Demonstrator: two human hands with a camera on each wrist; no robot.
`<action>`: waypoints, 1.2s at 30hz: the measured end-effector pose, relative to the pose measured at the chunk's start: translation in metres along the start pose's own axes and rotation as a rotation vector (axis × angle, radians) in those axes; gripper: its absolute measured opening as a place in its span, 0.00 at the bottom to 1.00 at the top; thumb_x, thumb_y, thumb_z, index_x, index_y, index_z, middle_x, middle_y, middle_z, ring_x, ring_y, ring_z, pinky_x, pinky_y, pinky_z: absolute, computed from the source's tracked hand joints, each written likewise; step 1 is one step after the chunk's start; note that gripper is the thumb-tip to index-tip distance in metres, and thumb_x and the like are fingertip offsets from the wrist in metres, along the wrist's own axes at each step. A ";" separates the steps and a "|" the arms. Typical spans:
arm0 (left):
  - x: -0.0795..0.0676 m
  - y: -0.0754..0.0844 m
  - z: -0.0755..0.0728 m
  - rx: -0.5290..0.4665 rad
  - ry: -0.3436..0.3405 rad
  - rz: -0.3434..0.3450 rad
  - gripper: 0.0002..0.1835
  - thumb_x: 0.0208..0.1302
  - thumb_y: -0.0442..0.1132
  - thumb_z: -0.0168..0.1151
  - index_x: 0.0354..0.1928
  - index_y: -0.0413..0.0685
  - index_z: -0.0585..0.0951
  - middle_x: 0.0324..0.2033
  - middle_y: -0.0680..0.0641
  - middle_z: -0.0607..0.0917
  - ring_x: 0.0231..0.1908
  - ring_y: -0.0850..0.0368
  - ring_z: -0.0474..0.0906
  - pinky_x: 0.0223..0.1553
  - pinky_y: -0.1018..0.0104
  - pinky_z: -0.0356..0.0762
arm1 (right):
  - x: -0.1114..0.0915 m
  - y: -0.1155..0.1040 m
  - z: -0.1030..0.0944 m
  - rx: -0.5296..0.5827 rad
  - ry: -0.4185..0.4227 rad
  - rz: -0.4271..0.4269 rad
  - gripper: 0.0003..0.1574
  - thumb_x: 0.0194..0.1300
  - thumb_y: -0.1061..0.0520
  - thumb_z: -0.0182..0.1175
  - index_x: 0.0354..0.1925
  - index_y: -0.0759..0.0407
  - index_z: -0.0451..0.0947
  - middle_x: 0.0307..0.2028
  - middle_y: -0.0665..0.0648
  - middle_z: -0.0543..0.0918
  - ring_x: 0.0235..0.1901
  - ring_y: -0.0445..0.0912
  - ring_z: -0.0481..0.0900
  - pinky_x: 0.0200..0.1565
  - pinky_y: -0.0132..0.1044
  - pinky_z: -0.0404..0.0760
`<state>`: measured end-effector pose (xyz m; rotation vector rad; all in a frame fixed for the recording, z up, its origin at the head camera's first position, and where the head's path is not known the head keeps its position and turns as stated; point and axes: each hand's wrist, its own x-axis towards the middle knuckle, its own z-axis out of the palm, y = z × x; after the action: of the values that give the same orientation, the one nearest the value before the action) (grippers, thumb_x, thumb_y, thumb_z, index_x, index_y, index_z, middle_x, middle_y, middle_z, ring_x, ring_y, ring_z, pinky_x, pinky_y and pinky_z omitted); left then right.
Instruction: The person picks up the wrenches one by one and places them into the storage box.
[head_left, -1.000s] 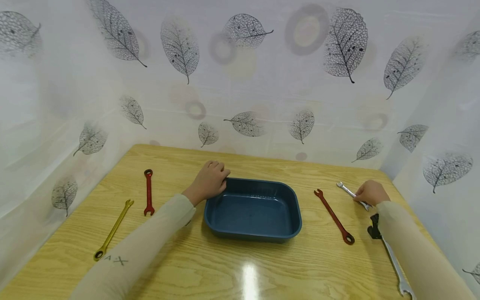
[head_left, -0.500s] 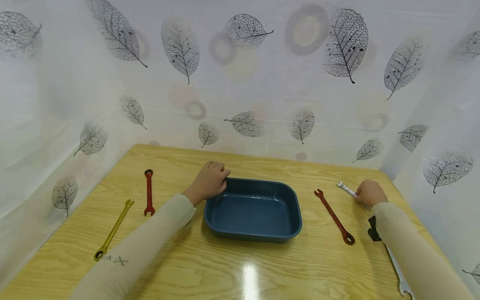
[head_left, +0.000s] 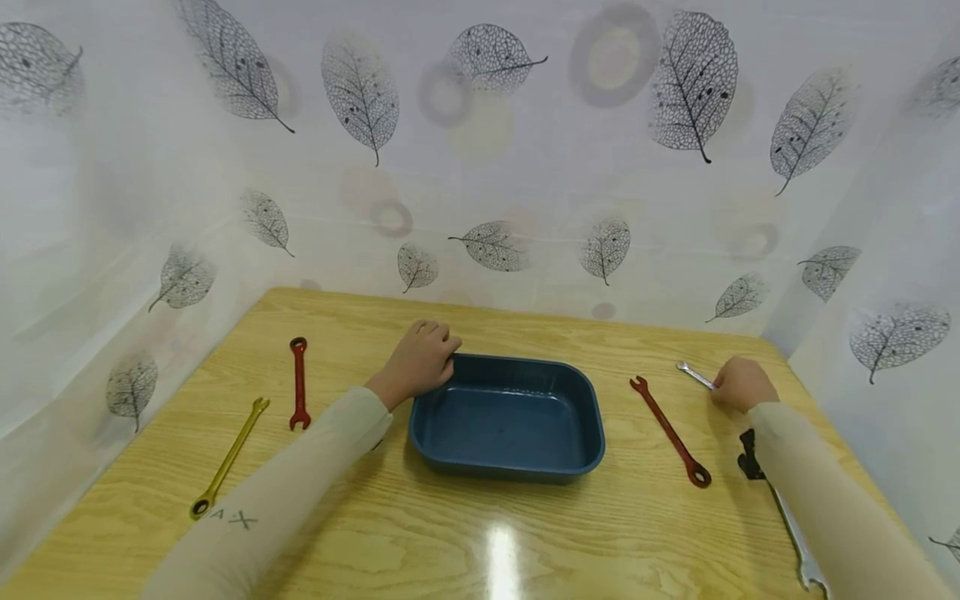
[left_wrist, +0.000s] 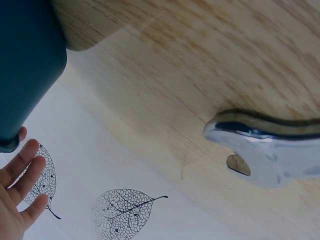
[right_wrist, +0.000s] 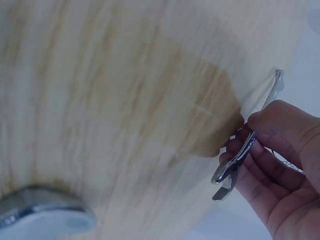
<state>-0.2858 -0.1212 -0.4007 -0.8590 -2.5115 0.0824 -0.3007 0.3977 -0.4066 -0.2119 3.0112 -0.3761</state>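
My left hand [head_left: 422, 358] grips the far left corner of a dark blue rectangular tub [head_left: 502, 421], which has nothing inside. In the left wrist view, its fingers [left_wrist: 25, 172] are at the tub's rim. At the right, my right hand [head_left: 744, 385] pinches a small silver wrench [head_left: 696, 375] by the middle of its shaft. The right wrist view shows this wrench [right_wrist: 245, 150] between thumb and fingers, tilted, its open end pointing toward the camera. A red wrench [head_left: 671, 433] lies between the tub and my right hand.
On the left lie another red wrench [head_left: 299, 383] and a yellow one [head_left: 228, 458]. A larger silver wrench [head_left: 798, 542] is partly under my right forearm. Another silver wrench [left_wrist: 270, 150] shows in the left wrist view. Leaf-printed sheeting [head_left: 525, 183] surrounds the wooden table [head_left: 420, 542].
My right hand has closed further round the small silver wrench; its near end, visible before, is now hidden behind the hand in the head view. The left hand and tub have stayed put.
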 end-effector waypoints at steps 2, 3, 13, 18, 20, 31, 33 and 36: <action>0.000 0.000 -0.001 -0.004 -0.001 0.000 0.07 0.58 0.39 0.58 0.38 0.48 0.80 0.33 0.46 0.78 0.37 0.49 0.76 0.50 0.52 0.72 | 0.000 0.001 -0.001 0.008 -0.004 0.000 0.11 0.51 0.65 0.62 0.29 0.76 0.82 0.22 0.63 0.84 0.20 0.46 0.76 0.24 0.41 0.76; 0.000 0.000 -0.001 -0.006 -0.001 0.000 0.07 0.58 0.39 0.58 0.38 0.48 0.80 0.33 0.46 0.78 0.37 0.49 0.76 0.50 0.52 0.72 | 0.000 0.002 -0.001 0.008 -0.005 0.000 0.11 0.51 0.64 0.62 0.29 0.76 0.82 0.22 0.64 0.84 0.20 0.46 0.76 0.24 0.40 0.77; 0.001 0.001 -0.002 -0.006 -0.013 0.001 0.08 0.59 0.39 0.58 0.39 0.47 0.80 0.33 0.45 0.79 0.38 0.49 0.76 0.51 0.52 0.72 | -0.008 0.001 -0.010 0.076 0.002 0.036 0.16 0.53 0.61 0.63 0.34 0.77 0.82 0.23 0.63 0.85 0.20 0.44 0.77 0.24 0.37 0.75; 0.001 0.001 -0.001 -0.009 -0.006 0.002 0.08 0.58 0.39 0.58 0.39 0.47 0.80 0.33 0.45 0.78 0.37 0.49 0.76 0.51 0.52 0.73 | -0.012 0.003 -0.011 0.115 0.016 0.032 0.17 0.56 0.61 0.61 0.36 0.77 0.81 0.23 0.63 0.85 0.20 0.44 0.77 0.24 0.39 0.76; 0.000 0.000 -0.001 -0.011 -0.006 0.001 0.07 0.58 0.39 0.58 0.39 0.47 0.80 0.33 0.46 0.78 0.37 0.49 0.76 0.51 0.52 0.72 | -0.013 0.004 -0.011 0.120 0.018 0.028 0.17 0.57 0.61 0.60 0.37 0.77 0.81 0.23 0.62 0.85 0.20 0.44 0.77 0.25 0.41 0.77; 0.000 -0.001 0.000 -0.007 -0.010 0.000 0.08 0.58 0.39 0.59 0.39 0.47 0.80 0.33 0.46 0.79 0.38 0.49 0.76 0.51 0.52 0.72 | -0.016 -0.014 -0.021 0.196 -0.020 0.027 0.17 0.61 0.62 0.57 0.40 0.79 0.79 0.19 0.58 0.82 0.18 0.45 0.74 0.22 0.39 0.73; 0.000 -0.001 0.001 -0.008 -0.010 -0.001 0.08 0.58 0.39 0.58 0.39 0.47 0.80 0.33 0.46 0.79 0.38 0.49 0.76 0.51 0.52 0.72 | -0.016 -0.019 -0.024 0.203 -0.033 0.026 0.17 0.61 0.62 0.56 0.40 0.78 0.79 0.19 0.57 0.82 0.17 0.45 0.74 0.23 0.40 0.74; 0.000 0.000 0.000 -0.008 -0.006 -0.001 0.08 0.58 0.39 0.58 0.39 0.48 0.80 0.33 0.46 0.79 0.37 0.49 0.76 0.50 0.52 0.72 | -0.017 -0.029 -0.029 0.217 -0.044 0.018 0.17 0.61 0.62 0.57 0.40 0.78 0.79 0.19 0.57 0.82 0.17 0.45 0.74 0.24 0.41 0.75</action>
<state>-0.2859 -0.1215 -0.4009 -0.8618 -2.5197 0.0744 -0.2841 0.3795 -0.3697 -0.1728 2.8976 -0.6820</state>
